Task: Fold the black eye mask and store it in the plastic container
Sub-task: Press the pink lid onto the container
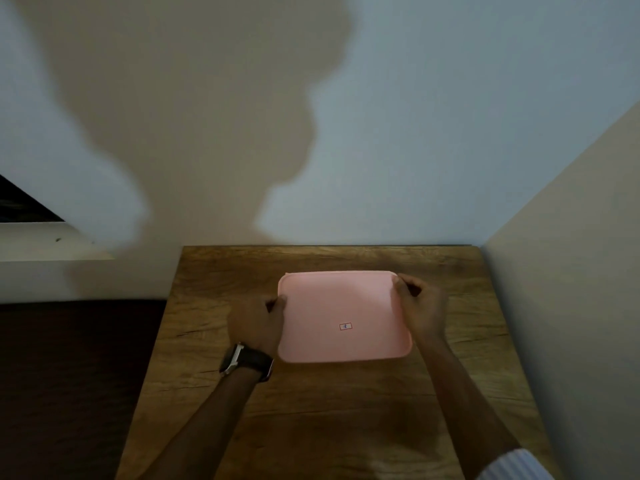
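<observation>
A: Head view now: the pink plastic container (343,317) sits lidded on the wooden counter (346,427), between both hands.

B: Left hand (256,323) is clamped on its left edge, watch (242,361) at the wrist. Right hand (420,308) pinches the far right corner.

A: And the eye mask? Can't see it from here.
</observation>
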